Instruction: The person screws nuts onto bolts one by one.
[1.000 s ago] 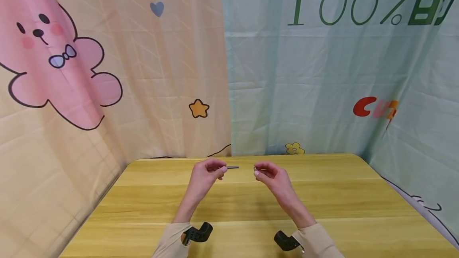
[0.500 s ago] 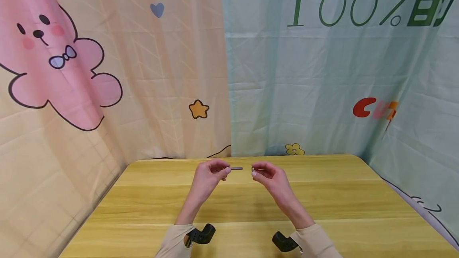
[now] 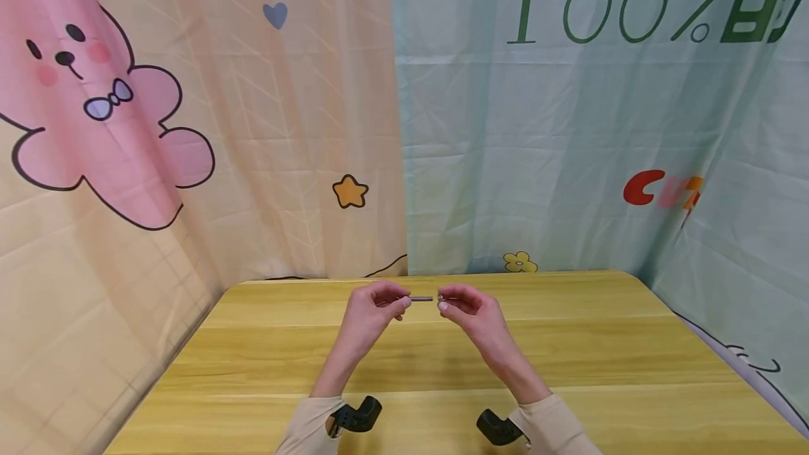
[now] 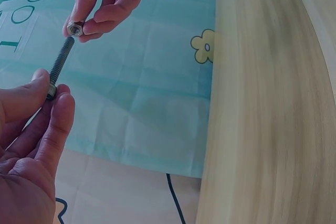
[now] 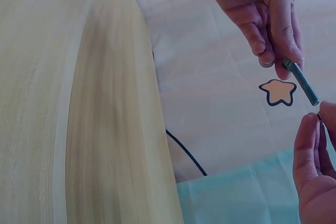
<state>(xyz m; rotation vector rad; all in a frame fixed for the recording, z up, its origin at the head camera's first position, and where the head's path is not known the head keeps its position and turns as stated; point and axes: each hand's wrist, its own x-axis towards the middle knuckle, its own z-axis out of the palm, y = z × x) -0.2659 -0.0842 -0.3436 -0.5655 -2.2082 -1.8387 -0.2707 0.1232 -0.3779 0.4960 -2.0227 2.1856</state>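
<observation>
Grasps at left a bolt, pinched near the head between thumb and fingers of the left grip, shank aimed at three o'clock in the head view. Grasps at right a nut, pinched likewise between thumb and fingertips of the right grip, hole facing roughly toward the bolt tip in the left wrist view. Counts as done, judging by the wrist views: both parts picked up, raised above the desk and brought nearly into line. Leaves a narrow gap in the head view, nut just beside the tip at three o'clock, apart from it. Shows no thread inside the nut, so seems not yet begun on the joining itself; leaves, as a judgement, the meeting of tip and hole and any turning after that.

Starts, for materials, at ten o'clock with a peach curtain, thin, softly creased cloth. Continues at seven o'clock with a loose beige left sleeve and an angular, matte left black mount. Reaches next the bolt, grey, metallic, slim and cylindrical, finely ridged along the shank, then the nut, short, faceted and silvery. Passes at five o'clock a matching right black mount and right sleeve. Ends at two o'clock on a wrinkled blue-green curtain. Spreads below, at six o'clock, smooth yellow wood grain across the desk, rounded at its far corners.
</observation>
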